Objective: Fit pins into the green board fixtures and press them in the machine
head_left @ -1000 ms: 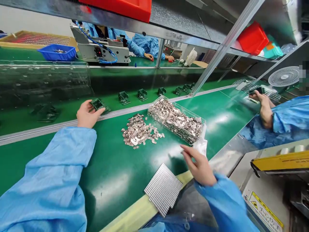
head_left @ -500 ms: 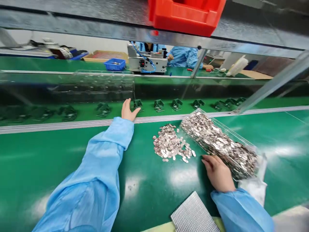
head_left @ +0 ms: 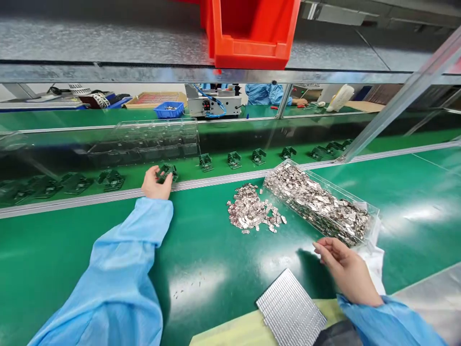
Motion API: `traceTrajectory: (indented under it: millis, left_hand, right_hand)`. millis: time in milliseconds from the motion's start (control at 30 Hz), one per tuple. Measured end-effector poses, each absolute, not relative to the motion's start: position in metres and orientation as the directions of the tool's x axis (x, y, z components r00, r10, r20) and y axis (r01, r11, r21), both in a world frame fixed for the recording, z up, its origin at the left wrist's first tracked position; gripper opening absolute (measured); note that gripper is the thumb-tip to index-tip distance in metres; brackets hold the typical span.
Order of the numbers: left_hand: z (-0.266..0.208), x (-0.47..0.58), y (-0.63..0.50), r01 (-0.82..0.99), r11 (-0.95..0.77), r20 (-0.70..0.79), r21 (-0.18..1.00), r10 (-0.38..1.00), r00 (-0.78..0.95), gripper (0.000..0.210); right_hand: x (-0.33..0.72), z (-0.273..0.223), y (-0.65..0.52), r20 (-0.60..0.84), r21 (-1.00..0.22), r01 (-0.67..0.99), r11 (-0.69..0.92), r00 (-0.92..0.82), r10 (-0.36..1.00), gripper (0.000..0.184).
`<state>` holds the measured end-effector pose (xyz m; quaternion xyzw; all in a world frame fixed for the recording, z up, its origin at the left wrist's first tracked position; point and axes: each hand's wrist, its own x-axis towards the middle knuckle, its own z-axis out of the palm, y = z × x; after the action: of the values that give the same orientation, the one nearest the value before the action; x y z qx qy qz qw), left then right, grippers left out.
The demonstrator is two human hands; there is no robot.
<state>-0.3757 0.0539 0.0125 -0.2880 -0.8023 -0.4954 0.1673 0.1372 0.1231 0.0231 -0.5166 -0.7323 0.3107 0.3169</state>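
On the far strip beyond the metal rail, my left hand [head_left: 156,185] has its thumb and fingers closed around a small dark green part [head_left: 167,171]. More green parts [head_left: 234,160] of the same look stand in a row to either side. My right hand [head_left: 347,269] hovers over the green table, thumb and forefinger pinched together; whatever may be between the tips is too small to make out. Ahead of it lies a loose heap of small silvery metal pieces [head_left: 250,209]. A clear box [head_left: 372,216] filled with more such pieces [head_left: 320,197] stands to the right of the heap.
A ribbed silver block [head_left: 291,307] lies near the front on a yellowish sheet [head_left: 226,331]. Overhead, a red bin [head_left: 252,53] sits on a metal shelf. A slanted post [head_left: 392,101] rises at right. Across the line are a blue basket [head_left: 169,109] and a co-worker's blue sleeve [head_left: 264,94].
My left hand has shifted left along the strip and closed on a green part. The right hand has come slightly back toward me, still pinched. The view has tilted up a little.
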Motion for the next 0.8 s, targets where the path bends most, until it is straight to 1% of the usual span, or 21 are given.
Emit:
traceTrajectory:
  millis: [67, 133, 200, 300, 367, 433, 500, 533, 600, 700, 800]
  left_hand:
    - [0.007, -0.345, 0.036, 0.698, 0.302, 0.611, 0.650, 0.339, -0.716, 0.047]
    - [0.002, -0.313, 0.013, 0.772, 0.272, 0.648, 0.574, 0.426, -0.632, 0.038]
    - [0.000, -0.285, -0.010, 0.816, 0.255, 0.634, 0.519, 0.525, -0.568, 0.032]
    - [-0.002, -0.255, -0.040, 0.822, 0.228, 0.585, 0.522, 0.605, -0.540, 0.038]
    - [-0.002, -0.247, -0.056, 0.818, 0.159, 0.560, 0.553, 0.656, -0.507, 0.052]
    - [-0.002, -0.249, -0.068, 0.809, 0.061, 0.509, 0.585, 0.749, -0.424, 0.079]
    - [0.000, -0.259, -0.073, 0.788, -0.003, 0.395, 0.616, 0.866, -0.306, 0.105]
    - [0.002, -0.266, -0.074, 0.777, -0.015, 0.320, 0.630, 0.916, -0.242, 0.113]
    - [0.008, -0.278, -0.070, 0.771, -0.025, 0.187, 0.637, 0.975, -0.123, 0.119]
    - [0.019, -0.284, -0.059, 0.796, -0.064, 0.066, 0.601, 0.997, 0.030, 0.110]
    - [0.025, -0.273, -0.053, 0.811, -0.112, 0.029, 0.574, 0.993, 0.117, 0.086]
  right_hand:
    - [0.145, 0.029, 0.104, 0.139, -0.823, 0.515, 0.238, -0.224, 0.965, 0.047]
    - [0.149, 0.034, 0.084, 0.127, -0.841, 0.491, 0.226, -0.228, 0.965, 0.046]
    - [0.150, 0.039, 0.068, 0.120, -0.848, 0.477, 0.232, -0.254, 0.960, 0.042]
    - [0.148, 0.046, 0.047, 0.127, -0.837, 0.490, 0.244, -0.260, 0.957, 0.035]
    - [0.150, 0.049, 0.036, 0.118, -0.848, 0.483, 0.219, -0.231, 0.966, 0.032]
    - [0.157, 0.049, 0.025, 0.099, -0.873, 0.458, 0.168, -0.170, 0.980, 0.034]
    - [0.166, 0.045, 0.014, 0.064, -0.892, 0.438, 0.111, -0.120, 0.991, 0.036]
    - [0.171, 0.042, 0.008, 0.041, -0.898, 0.431, 0.086, -0.113, 0.993, 0.037]
    - [0.177, 0.037, -0.003, -0.006, -0.911, 0.410, 0.045, -0.121, 0.993, 0.037]
    - [0.175, 0.035, -0.017, -0.050, -0.936, 0.351, 0.008, -0.158, 0.986, 0.033]
    - [0.163, 0.038, -0.026, -0.058, -0.955, 0.296, 0.001, -0.191, 0.980, 0.032]
